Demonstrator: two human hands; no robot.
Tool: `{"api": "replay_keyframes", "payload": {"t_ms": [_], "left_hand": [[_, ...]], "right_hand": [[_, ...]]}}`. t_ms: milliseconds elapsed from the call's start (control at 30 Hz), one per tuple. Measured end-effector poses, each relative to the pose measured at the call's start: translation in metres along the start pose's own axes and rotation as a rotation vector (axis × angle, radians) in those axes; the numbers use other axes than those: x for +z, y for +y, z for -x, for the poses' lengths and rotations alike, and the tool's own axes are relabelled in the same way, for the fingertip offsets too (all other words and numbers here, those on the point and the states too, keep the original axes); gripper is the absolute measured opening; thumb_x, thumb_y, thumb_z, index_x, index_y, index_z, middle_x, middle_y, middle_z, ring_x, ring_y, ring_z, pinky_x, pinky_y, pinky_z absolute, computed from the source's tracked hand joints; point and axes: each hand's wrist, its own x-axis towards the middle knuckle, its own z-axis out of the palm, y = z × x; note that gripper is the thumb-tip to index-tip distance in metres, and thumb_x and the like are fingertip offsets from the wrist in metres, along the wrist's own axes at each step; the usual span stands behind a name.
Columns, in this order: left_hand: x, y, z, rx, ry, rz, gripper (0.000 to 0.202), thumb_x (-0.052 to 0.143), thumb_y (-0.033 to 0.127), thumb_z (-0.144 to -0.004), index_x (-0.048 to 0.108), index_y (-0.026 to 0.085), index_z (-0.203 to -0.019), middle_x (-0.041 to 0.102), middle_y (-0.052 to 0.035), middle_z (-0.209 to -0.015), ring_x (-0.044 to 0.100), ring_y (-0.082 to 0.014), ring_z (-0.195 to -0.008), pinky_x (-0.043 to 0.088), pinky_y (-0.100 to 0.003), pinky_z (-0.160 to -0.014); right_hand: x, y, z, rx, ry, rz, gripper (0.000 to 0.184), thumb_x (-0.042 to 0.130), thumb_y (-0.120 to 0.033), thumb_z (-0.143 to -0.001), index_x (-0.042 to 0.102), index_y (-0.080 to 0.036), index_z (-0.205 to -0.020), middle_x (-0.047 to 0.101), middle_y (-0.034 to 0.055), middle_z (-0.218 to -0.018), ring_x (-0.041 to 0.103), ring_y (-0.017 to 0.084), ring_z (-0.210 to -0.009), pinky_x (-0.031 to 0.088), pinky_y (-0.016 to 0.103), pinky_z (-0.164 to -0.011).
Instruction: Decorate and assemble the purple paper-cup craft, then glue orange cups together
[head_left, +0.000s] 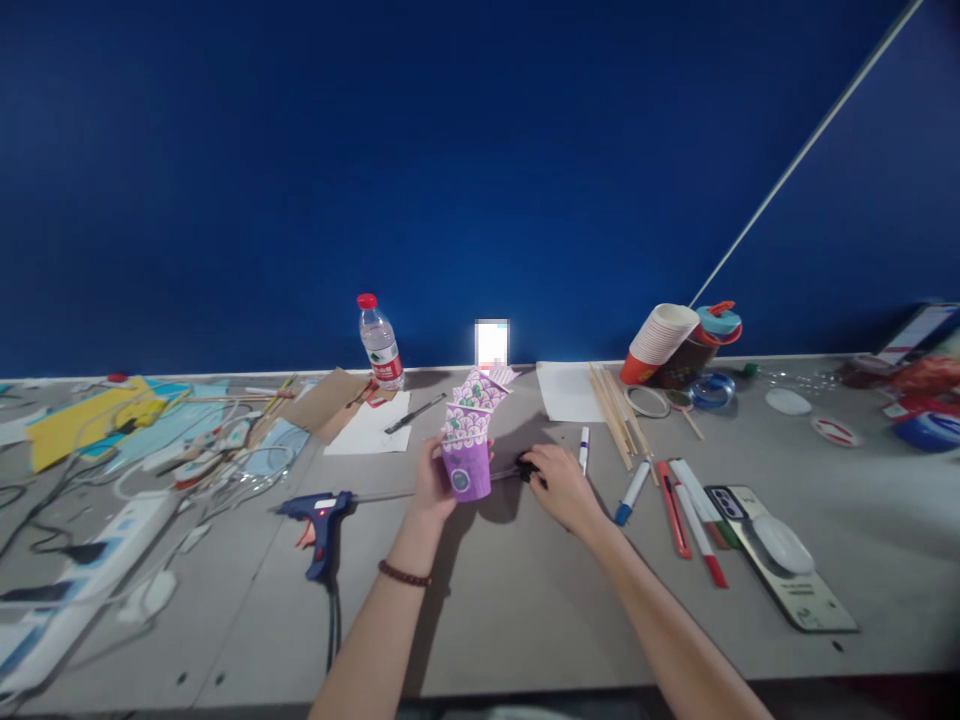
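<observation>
- The purple paper cup [466, 478], with tiers of scallop-patterned pink and white paper [474, 405] stacked up out of its mouth, stands upright on the grey table [525, 620], about mid-table in front of the person.
- The left hand [433, 482] is wrapped round the cup's left side, thumb in front and fingers curled behind, gripping it. A dark beaded bracelet [403, 573] sits on that wrist.
- The right hand [561, 487] lies palm down just right of the cup, fingertips curled over a small black object [526, 468]. From here I cannot tell whether it is pinching that object or only resting on it.
- Left of the cup and a little nearer the person lies a blue hot glue gun [319, 512], its thin glue stick pointing toward the cup and its cord running off the near edge.
- Behind the cup, to the left, a white paper sheet [367, 428] has a dark pen lying on it, and beyond that a clear plastic water bottle with a red cap [380, 345] stands against the blue wall [480, 150].
- Right of the cup, past the right hand, come a white marker [583, 448], a bundle of thin wooden sticks [611, 412], a blue-tipped marker [631, 492] and a red utility knife [673, 522].
- Further right and back from the cup, a stack of paper cups [660, 345] lies on its side near rolls of tape.
- Far left of the cup, a white power strip [82, 572] lies among tangled cables.
</observation>
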Motion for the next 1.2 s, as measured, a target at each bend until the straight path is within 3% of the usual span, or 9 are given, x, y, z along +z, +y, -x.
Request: {"api": "replay_keyframes", "payload": {"t_ms": [200, 367, 633, 733, 867, 1000, 1067, 1133, 1200], "left_hand": [[0.003, 0.002, 0.001, 0.071, 0.039, -0.039, 0.035, 0.055, 0.032, -0.076, 0.064, 0.008, -0.100, 0.072, -0.0150, -0.088, 0.069, -0.0313, -0.090, 0.053, -0.048, -0.087], [0.002, 0.007, -0.001, 0.160, 0.094, -0.059, 0.037, 0.058, 0.039, -0.077, 0.064, 0.010, -0.100, 0.072, -0.0133, -0.087, 0.070, -0.0286, -0.078, 0.056, -0.044, -0.076], [-0.001, 0.003, -0.007, 0.230, 0.211, -0.132, 0.030, 0.066, 0.035, -0.074, 0.065, 0.014, -0.095, 0.072, -0.0090, -0.079, 0.070, -0.0252, -0.071, 0.057, -0.036, -0.068], [0.000, 0.001, -0.008, 0.255, 0.196, -0.155, 0.029, 0.066, 0.034, -0.073, 0.066, 0.013, -0.093, 0.072, -0.0091, -0.076, 0.070, -0.0262, -0.075, 0.056, -0.037, -0.071], [0.001, 0.000, -0.007, 0.254, 0.193, -0.173, 0.029, 0.065, 0.036, -0.073, 0.066, 0.013, -0.091, 0.073, -0.0086, -0.077, 0.070, -0.0259, -0.077, 0.056, -0.037, -0.074], [0.001, 0.000, -0.007, 0.200, 0.200, -0.180, 0.033, 0.066, 0.039, -0.072, 0.067, 0.013, -0.091, 0.073, -0.0104, -0.079, 0.070, -0.0267, -0.079, 0.056, -0.038, -0.075], [0.000, -0.001, -0.007, 0.192, 0.194, -0.184, 0.034, 0.067, 0.040, -0.071, 0.067, 0.012, -0.091, 0.073, -0.0108, -0.080, 0.070, -0.0267, -0.080, 0.056, -0.038, -0.076], [-0.001, -0.003, -0.008, 0.194, 0.192, -0.191, 0.035, 0.067, 0.041, -0.071, 0.067, 0.013, -0.091, 0.073, -0.0103, -0.081, 0.070, -0.0260, -0.079, 0.056, -0.037, -0.076], [-0.002, -0.004, -0.008, 0.192, 0.188, -0.199, 0.036, 0.068, 0.041, -0.071, 0.067, 0.013, -0.093, 0.073, -0.0097, -0.081, 0.070, -0.0257, -0.081, 0.056, -0.037, -0.078]], "right_hand": [[-0.009, 0.001, -0.003, 0.044, -0.140, 0.081, 0.025, 0.055, -0.010, -0.082, 0.069, -0.015, -0.103, 0.068, 0.0105, -0.104, 0.056, 0.026, -0.103, 0.041, 0.038, -0.092], [-0.022, -0.002, -0.002, 0.075, -0.229, 0.190, 0.021, 0.054, -0.015, -0.086, 0.071, -0.016, -0.099, 0.070, 0.0105, -0.099, 0.058, 0.026, -0.099, 0.041, 0.035, -0.087], [-0.067, 0.000, 0.006, 0.396, -0.166, 0.215, 0.022, 0.050, -0.023, -0.089, 0.063, -0.019, -0.108, 0.071, 0.0098, -0.092, 0.066, 0.024, -0.083, 0.040, 0.029, -0.065], [-0.075, 0.008, 0.010, 0.426, -0.058, -0.005, 0.018, 0.056, -0.028, -0.085, 0.062, -0.021, -0.100, 0.071, 0.0062, -0.088, 0.065, 0.021, -0.074, 0.041, 0.029, -0.064], [-0.082, 0.009, 0.012, 0.498, 0.196, -0.628, 0.027, 0.068, -0.040, -0.072, 0.061, -0.020, -0.089, 0.067, 0.0023, -0.073, 0.057, 0.015, -0.054, 0.044, 0.029, -0.057], [-0.101, -0.018, 0.012, 0.459, 0.699, -1.273, 0.027, 0.072, -0.043, -0.070, 0.063, -0.023, -0.085, 0.060, -0.0015, -0.072, 0.049, 0.011, -0.051, 0.042, 0.026, -0.050], [-0.108, -0.042, 0.016, 0.391, 0.777, -1.396, 0.018, 0.068, -0.041, -0.078, 0.064, -0.028, -0.090, 0.057, -0.0034, -0.072, 0.049, 0.010, -0.054, 0.044, 0.025, -0.052], [-0.107, -0.069, 0.023, 0.330, 0.667, -1.398, 0.015, 0.064, -0.039, -0.081, 0.064, -0.027, -0.090, 0.055, -0.0041, -0.068, 0.045, 0.009, -0.047, 0.039, 0.022, -0.045], [-0.097, -0.097, 0.034, 0.238, 0.169, -1.274, 0.012, 0.062, -0.033, -0.080, 0.065, -0.022, -0.083, 0.056, -0.0026, -0.064, 0.045, 0.009, -0.046, 0.036, 0.022, -0.042]]}}
